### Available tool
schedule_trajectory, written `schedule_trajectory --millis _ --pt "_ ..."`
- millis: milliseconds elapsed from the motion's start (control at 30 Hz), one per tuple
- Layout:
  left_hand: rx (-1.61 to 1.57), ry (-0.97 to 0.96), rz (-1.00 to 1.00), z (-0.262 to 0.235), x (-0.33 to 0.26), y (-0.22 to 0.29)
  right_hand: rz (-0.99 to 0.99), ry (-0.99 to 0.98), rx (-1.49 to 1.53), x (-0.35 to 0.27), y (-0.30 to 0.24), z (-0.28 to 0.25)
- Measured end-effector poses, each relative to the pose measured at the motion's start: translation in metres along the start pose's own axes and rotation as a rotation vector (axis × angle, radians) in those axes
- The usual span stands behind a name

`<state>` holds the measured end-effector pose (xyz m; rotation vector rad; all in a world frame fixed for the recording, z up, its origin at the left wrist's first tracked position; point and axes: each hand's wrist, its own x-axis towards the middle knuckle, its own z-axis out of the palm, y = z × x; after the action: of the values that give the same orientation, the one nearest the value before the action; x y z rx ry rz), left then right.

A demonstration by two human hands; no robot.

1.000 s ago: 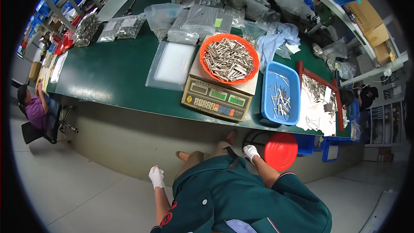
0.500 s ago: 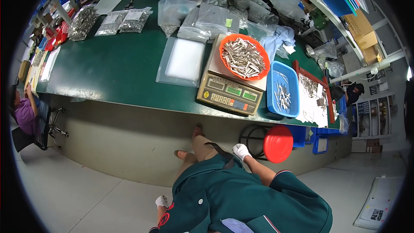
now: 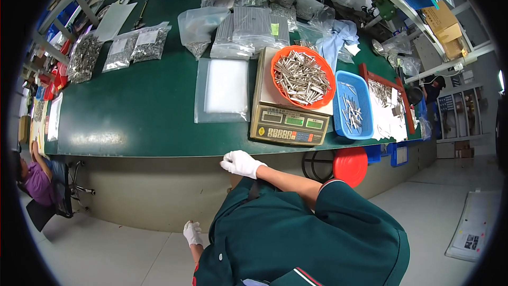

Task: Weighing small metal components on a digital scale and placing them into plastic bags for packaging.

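Observation:
My right hand (image 3: 241, 164), in a white glove, hangs just off the near edge of the green table (image 3: 132, 122). Its fingers are bent in and close together; nothing shows in them. Lower down at my left side, my left hand (image 3: 192, 232), also gloved, has loosely bent fingers with small gaps and holds nothing I can see. Nearest to the right hand on the table are a scale (image 3: 288, 127) and a clear plastic bag with a white stack (image 3: 226, 86). On the scale sits an orange basket (image 3: 332, 91) heaped with small metal pieces (image 3: 301, 77).
Right of the scale stand a blue basket (image 3: 366, 127) with a few metal pieces and a brown-framed tray (image 3: 410, 116). Bags of metal parts (image 3: 151, 42) lie farther back. A red stool (image 3: 350, 167) stands below the table. A seated person (image 3: 39, 180) is at far left.
I am closer to the table. My right hand has moved up and left, from beside the stool to the table's edge. My left hand has risen slightly.

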<state>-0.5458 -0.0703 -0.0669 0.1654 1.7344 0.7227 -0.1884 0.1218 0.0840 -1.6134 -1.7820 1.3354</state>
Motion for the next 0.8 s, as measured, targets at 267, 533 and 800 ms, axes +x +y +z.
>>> schedule_trajectory --millis 267,533,800 --pt "1.338 0.088 0.543 -0.083 0.053 -0.088 0.063 0.014 -0.01 0.052 -0.024 0.008" --pt "0.524 0.043 0.208 -0.124 0.111 -0.054 0.125 0.113 -0.22 0.097 -0.07 0.037" --pt "0.126 0.177 0.019 -0.234 0.122 0.051 0.161 0.392 -0.457 0.162 -0.116 0.145"
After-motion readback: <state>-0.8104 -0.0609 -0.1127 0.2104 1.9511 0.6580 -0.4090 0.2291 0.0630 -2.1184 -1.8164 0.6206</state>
